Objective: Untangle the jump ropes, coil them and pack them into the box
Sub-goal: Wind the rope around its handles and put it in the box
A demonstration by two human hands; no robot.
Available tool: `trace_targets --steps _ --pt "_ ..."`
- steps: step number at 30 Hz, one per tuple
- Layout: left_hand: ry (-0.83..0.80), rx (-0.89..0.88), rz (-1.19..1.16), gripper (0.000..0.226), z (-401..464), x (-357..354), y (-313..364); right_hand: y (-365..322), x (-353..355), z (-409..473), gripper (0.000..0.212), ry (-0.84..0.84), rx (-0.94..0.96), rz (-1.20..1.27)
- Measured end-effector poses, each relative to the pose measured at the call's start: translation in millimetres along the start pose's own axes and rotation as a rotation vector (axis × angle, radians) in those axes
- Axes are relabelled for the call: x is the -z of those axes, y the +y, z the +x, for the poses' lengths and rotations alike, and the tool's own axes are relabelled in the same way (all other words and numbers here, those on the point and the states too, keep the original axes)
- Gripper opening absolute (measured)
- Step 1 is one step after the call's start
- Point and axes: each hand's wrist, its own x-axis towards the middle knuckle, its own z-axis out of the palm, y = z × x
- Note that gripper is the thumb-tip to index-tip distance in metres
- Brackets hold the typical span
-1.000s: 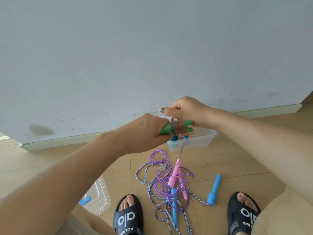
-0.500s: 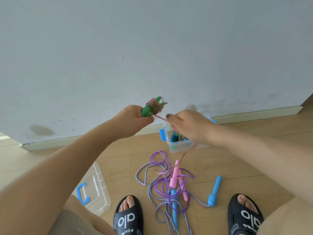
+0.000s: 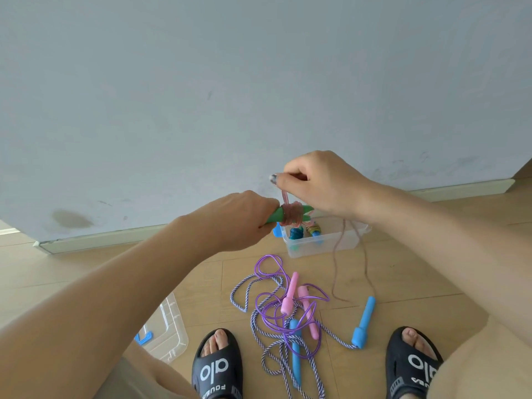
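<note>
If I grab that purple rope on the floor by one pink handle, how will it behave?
Likely floppy: the purple rope lies in loose loops. It will probably drag the striped rope along, since the two cross near the pink handles. It looks thin and light, and its glossy surface may be slippery.
</note>
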Motion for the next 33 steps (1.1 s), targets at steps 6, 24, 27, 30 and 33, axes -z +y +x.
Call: trace_targets --steps 6,24,27,30,33 --pt "0.081 -0.099 -0.142 0.019 -5 5 5 16 2 8 0.052 -0.15 -0.122 0.244" --pt "0.121 0.47 -1.091 0.016 10 1 -17 -3 -46 -13 0.049 -0.182 -0.352 0.211" --pt "0.061 0.512 -0.902 0.015 9 -4 -31 -11 -44 -19 0.053 -0.144 -0.223 0.026" --pt "-0.06 0.459 -0.76 0.012 7 -7 -36 -15 -33 -18 0.052 -0.074 -0.129 -0.007" --pt "-0.041 0.372 -0.46 0.009 6 -7 -30 -12 -20 -12 0.053 -0.069 -0.093 -0.003"
